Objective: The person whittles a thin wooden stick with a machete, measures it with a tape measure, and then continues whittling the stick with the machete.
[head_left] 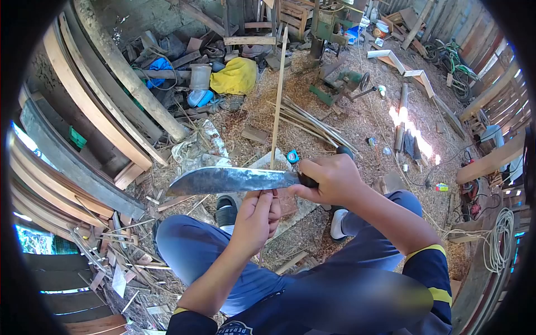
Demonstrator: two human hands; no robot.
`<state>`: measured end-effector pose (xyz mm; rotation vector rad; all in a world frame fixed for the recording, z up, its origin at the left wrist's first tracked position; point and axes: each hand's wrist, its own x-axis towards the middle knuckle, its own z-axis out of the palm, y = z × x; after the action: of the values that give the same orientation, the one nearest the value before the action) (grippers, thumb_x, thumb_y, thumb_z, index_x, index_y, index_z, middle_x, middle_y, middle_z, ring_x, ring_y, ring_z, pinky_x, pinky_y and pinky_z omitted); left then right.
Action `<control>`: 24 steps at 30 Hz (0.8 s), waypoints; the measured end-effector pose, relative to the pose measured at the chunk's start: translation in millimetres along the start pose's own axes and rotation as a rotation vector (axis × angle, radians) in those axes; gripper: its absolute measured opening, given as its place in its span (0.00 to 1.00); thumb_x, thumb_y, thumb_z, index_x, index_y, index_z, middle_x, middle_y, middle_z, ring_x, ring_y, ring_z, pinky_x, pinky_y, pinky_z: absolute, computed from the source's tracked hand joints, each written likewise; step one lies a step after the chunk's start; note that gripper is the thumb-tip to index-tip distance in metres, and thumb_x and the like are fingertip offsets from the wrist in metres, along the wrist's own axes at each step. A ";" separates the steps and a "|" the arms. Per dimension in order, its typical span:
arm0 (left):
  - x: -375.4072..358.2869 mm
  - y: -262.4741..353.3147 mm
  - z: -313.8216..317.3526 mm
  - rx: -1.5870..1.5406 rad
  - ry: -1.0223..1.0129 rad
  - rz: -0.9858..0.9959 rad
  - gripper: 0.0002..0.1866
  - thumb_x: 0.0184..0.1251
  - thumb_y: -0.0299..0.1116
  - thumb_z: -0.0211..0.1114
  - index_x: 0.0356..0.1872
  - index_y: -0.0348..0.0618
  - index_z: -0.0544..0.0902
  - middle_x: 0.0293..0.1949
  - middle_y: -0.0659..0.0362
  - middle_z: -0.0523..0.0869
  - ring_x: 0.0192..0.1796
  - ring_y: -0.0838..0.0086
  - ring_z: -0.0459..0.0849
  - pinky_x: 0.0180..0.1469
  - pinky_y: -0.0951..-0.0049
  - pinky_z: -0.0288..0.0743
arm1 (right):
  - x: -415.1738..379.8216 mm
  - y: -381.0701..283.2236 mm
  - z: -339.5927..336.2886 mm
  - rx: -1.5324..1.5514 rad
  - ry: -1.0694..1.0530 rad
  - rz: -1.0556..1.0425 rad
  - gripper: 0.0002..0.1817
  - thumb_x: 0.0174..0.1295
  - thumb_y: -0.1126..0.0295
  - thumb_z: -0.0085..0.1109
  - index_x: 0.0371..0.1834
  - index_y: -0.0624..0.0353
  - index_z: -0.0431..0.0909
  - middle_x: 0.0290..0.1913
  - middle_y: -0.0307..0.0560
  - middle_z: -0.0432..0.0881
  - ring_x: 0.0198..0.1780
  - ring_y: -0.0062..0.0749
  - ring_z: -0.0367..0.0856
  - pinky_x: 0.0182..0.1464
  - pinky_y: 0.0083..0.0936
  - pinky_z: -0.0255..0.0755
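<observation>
My right hand [330, 180] is wrapped round the dark handle of a machete [231, 179], its broad, stained blade pointing left across the view. Just under the blade, my left hand [258, 219] closes its fingers on a long, thin wooden strip [277, 103]. The strip runs away from me over the floor, and the blade crosses over it close to my left fingertips, hiding a short piece. Beyond the blade, near my right knuckles, lies a blue tape measure [292, 156].
Wood shavings cover the floor, with a bundle of thin strips [312, 124] ahead. A green machine [340, 84] stands beyond it. Long boards [95, 95] lean at left, near a yellow cloth [234, 76]. Coiled rope [499, 240] hangs at right.
</observation>
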<state>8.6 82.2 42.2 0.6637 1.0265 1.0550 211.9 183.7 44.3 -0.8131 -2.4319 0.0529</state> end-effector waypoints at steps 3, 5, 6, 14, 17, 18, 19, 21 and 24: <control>2.0 -3.8 -0.1 0.075 0.016 0.075 0.10 0.87 0.38 0.45 0.50 0.45 0.72 0.20 0.70 0.64 0.17 0.88 0.57 0.18 0.81 0.50 | 6.0 9.2 -5.3 -0.059 0.010 -0.026 0.26 0.59 0.40 0.69 0.25 0.51 0.75 0.15 0.39 0.75 0.17 0.37 0.79 0.20 0.34 0.69; 5.0 -5.0 1.8 0.108 0.017 0.151 0.10 0.87 0.38 0.46 0.49 0.43 0.72 0.20 0.70 0.65 0.17 0.88 0.58 0.19 0.81 0.51 | 7.0 13.7 -6.5 -0.087 0.013 -0.028 0.25 0.59 0.40 0.69 0.25 0.51 0.76 0.15 0.39 0.75 0.17 0.37 0.79 0.20 0.34 0.69; 5.6 -5.9 2.3 0.117 0.028 0.166 0.11 0.87 0.38 0.46 0.49 0.43 0.72 0.19 0.70 0.64 0.17 0.88 0.59 0.20 0.81 0.52 | 7.1 14.0 -5.7 -0.094 0.012 -0.029 0.25 0.59 0.40 0.68 0.25 0.51 0.75 0.15 0.39 0.75 0.16 0.36 0.79 0.20 0.34 0.69; 5.0 -16.1 0.7 0.181 0.026 0.248 0.11 0.88 0.39 0.44 0.48 0.45 0.70 0.18 0.71 0.62 0.15 0.89 0.54 0.16 0.82 0.47 | 9.9 17.3 3.5 -0.097 0.032 0.000 0.25 0.62 0.39 0.66 0.23 0.48 0.76 0.16 0.39 0.77 0.16 0.38 0.79 0.19 0.34 0.70; 4.5 -17.9 -0.6 0.195 0.002 0.216 0.10 0.88 0.39 0.44 0.48 0.45 0.70 0.18 0.71 0.62 0.15 0.89 0.54 0.16 0.82 0.46 | 16.3 30.2 -6.5 -0.160 0.030 0.180 0.26 0.62 0.38 0.65 0.23 0.48 0.76 0.16 0.39 0.77 0.16 0.38 0.79 0.20 0.34 0.69; 3.4 -17.8 -0.1 0.186 0.002 0.211 0.10 0.88 0.39 0.44 0.48 0.46 0.70 0.18 0.71 0.62 0.15 0.89 0.54 0.16 0.82 0.46 | 16.0 24.1 -7.4 -0.113 0.075 0.120 0.26 0.62 0.39 0.65 0.23 0.49 0.76 0.15 0.40 0.76 0.17 0.39 0.79 0.20 0.35 0.70; 2.4 -17.5 0.8 0.177 0.002 0.210 0.10 0.88 0.39 0.44 0.48 0.46 0.70 0.19 0.71 0.62 0.16 0.89 0.54 0.16 0.82 0.46 | 12.3 17.4 -6.7 -0.096 0.039 0.061 0.26 0.62 0.39 0.65 0.23 0.49 0.76 0.15 0.40 0.76 0.17 0.40 0.79 0.20 0.35 0.70; 2.8 -16.0 0.8 0.177 0.010 0.215 0.10 0.88 0.39 0.44 0.48 0.46 0.70 0.19 0.71 0.61 0.16 0.89 0.54 0.16 0.82 0.46 | 5.2 6.3 -2.7 -0.056 -0.029 -0.054 0.26 0.62 0.39 0.66 0.24 0.50 0.76 0.15 0.41 0.76 0.17 0.41 0.80 0.21 0.36 0.71; -2.2 -14.6 -2.1 0.181 0.019 0.181 0.10 0.87 0.39 0.44 0.48 0.47 0.70 0.19 0.71 0.61 0.16 0.89 0.54 0.16 0.82 0.46 | 12.8 25.3 1.5 -0.110 0.015 0.118 0.25 0.62 0.39 0.66 0.25 0.49 0.76 0.14 0.41 0.76 0.17 0.39 0.80 0.21 0.36 0.71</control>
<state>11.9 74.6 29.8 0.9085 1.1022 1.1349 216.4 211.7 44.3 -1.0023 -2.3879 -0.0422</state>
